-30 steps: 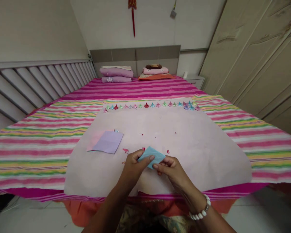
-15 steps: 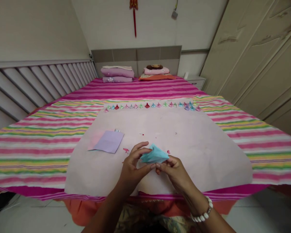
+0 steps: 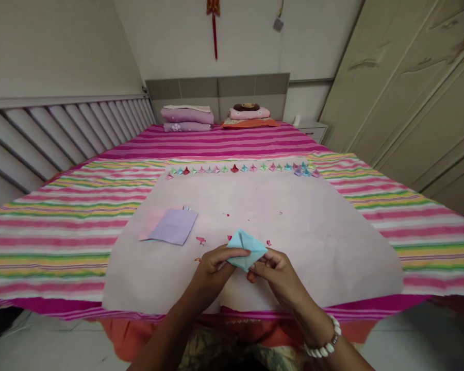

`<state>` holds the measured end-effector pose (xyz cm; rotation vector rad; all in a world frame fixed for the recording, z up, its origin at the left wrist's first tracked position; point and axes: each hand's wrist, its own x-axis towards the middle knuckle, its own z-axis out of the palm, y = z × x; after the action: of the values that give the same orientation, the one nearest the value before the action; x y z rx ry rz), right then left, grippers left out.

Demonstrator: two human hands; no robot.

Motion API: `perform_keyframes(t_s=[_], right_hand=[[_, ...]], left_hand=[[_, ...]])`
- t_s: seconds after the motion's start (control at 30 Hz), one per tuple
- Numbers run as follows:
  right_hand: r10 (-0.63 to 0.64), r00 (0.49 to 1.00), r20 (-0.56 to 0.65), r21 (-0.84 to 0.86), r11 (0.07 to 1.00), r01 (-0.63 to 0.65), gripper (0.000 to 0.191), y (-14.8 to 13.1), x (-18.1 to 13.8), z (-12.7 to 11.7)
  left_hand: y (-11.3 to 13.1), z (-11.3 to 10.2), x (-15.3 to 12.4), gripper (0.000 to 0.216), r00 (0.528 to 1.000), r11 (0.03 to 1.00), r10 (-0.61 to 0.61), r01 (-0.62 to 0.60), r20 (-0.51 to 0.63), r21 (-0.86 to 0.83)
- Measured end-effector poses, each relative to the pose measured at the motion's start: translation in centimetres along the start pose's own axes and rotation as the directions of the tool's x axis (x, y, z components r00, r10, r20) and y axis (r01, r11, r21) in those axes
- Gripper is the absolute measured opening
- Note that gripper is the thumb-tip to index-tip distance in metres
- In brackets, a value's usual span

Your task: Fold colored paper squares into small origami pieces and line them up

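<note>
A light blue folded paper (image 3: 246,247) is held up just above the pale sheet (image 3: 325,232) spread on the bed. My left hand (image 3: 212,269) pinches its left corner with thumb and fingers. My right hand (image 3: 278,272), with a white bead bracelet at the wrist, pinches its right lower edge. A small stack of lilac and pink paper squares (image 3: 170,225) lies to the left of my hands. A row of several small folded paper pieces (image 3: 242,168) runs along the far edge of the pale sheet.
The bed has a striped pink, green and yellow cover (image 3: 62,216). Folded bedding (image 3: 186,118) and a pillow pile (image 3: 249,114) sit at the headboard. A slatted rail (image 3: 54,139) runs on the left, wardrobe doors (image 3: 417,103) on the right. Tiny paper scraps (image 3: 200,240) dot the sheet.
The blue paper has been turned and refolded between my fingers, from a flat piece to a pointed shape. My left fingers opened for a moment and closed on it again.
</note>
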<state>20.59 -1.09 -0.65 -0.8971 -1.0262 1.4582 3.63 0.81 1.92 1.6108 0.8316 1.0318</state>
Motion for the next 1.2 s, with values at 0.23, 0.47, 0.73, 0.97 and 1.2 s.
perform_keyframes(t_s=[0.23,0.47,0.73,0.97,1.2], right_hand=[[0.015,1.000,0.016,-0.015,1.000,-0.015,0.017,-0.3,-0.1,0.2],[0.005,0.996,0.092,-0.052,0.999,0.000,0.015,-0.9,-0.4,0.0],[-0.005,1.000,0.007,-0.043,0.999,0.005,0.025,-1.4,0.1,0.6],[-0.013,0.994,-0.108,-0.056,0.998,0.007,0.023,-0.9,0.6,0.8],[0.020,0.994,-0.103,-0.069,0.997,-0.028,0.023,-1.1,0.7,0.6]], left_hand=[[0.3,-0.4,-0.2,0.033,0.999,0.998,-0.001,-0.002,0.043,0.059],[0.9,-0.5,-0.2,0.024,0.997,0.998,-0.041,0.038,0.061,0.042],[0.6,0.3,0.3,0.023,0.996,0.992,-0.046,0.054,-0.081,0.111],[0.8,0.6,0.3,0.076,0.989,0.988,-0.068,0.085,-0.135,0.129],[0.7,1.1,0.6,0.073,0.972,0.974,-0.198,0.181,-0.125,-0.133]])
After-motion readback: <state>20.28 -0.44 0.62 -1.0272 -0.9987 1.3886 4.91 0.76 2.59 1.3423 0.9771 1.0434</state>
